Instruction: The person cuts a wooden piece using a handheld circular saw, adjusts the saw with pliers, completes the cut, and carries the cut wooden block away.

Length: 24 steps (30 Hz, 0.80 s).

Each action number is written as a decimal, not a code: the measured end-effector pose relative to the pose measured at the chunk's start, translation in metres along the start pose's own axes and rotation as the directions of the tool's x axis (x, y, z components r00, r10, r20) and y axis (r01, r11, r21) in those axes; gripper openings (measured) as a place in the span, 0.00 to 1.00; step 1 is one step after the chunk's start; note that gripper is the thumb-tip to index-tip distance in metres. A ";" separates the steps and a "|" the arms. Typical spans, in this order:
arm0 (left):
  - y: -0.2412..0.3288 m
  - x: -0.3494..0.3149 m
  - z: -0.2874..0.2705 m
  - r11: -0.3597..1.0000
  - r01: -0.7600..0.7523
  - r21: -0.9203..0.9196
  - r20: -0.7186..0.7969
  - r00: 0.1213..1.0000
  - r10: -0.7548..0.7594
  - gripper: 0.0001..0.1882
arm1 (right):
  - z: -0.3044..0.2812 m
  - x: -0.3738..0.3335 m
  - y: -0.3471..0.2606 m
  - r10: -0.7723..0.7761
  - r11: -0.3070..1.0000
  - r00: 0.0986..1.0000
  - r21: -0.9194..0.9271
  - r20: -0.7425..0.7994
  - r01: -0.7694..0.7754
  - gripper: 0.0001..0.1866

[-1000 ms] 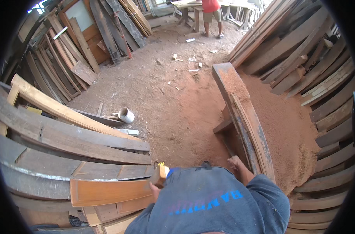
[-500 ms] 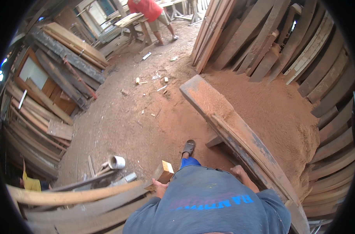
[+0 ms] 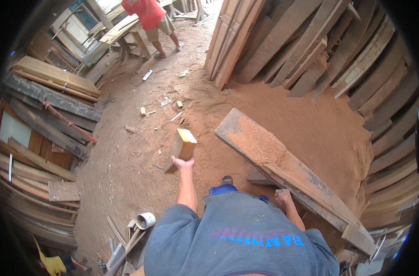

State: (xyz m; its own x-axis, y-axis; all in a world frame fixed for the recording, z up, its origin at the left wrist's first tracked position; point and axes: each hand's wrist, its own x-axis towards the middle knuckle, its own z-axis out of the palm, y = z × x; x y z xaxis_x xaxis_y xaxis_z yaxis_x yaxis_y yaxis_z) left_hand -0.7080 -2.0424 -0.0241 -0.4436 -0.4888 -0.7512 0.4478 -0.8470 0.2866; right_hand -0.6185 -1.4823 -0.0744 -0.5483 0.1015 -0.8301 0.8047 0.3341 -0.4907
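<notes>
A thick wooden block is held out in front of me, its pale cut end facing up. My left hand is closed round its lower part, with the arm stretched forward. My right hand is curled into a fist beside the near edge of a long heavy plank. Whether anything is inside that fist is hidden. Reddish sawdust lies on the far part of the plank, which slants from the middle down to the lower right. A short wood piece rests near its close end.
Leaning boards line the right side, above heaped sawdust. Stacked timber fills the left. A white bucket lies near offcuts at lower left. Far off, a person in a red shirt stands at a workbench.
My left hand has swung the wooden block from low beside my body out to the front. My right hand stays by the plank. The view has turned and my body has shifted.
</notes>
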 end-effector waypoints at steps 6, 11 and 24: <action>-0.011 0.044 0.123 0.983 0.019 0.183 0.148 0.988 -0.047 0.41 | 0.042 -0.033 -0.028 -0.025 0.999 0.996 0.037 -0.080 0.028 0.14; -0.012 0.114 0.117 0.903 0.069 0.424 0.091 0.989 -0.118 0.39 | 0.042 -0.032 0.036 0.075 0.979 0.994 0.197 -0.075 -0.059 0.11; 0.012 0.182 -0.052 0.592 -0.084 0.802 0.050 0.996 0.074 0.32 | 0.045 -0.036 0.023 0.173 0.958 0.984 0.238 -0.037 -0.160 0.12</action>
State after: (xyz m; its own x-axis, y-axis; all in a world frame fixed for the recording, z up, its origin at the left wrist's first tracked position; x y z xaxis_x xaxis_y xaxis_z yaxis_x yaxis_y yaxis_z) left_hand -0.7427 -2.1312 -0.1884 -0.4475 -0.5597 -0.6974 -0.3200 -0.6280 0.7094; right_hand -0.5700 -1.5204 -0.0680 -0.4085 0.1921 -0.8923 0.9127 0.0804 -0.4006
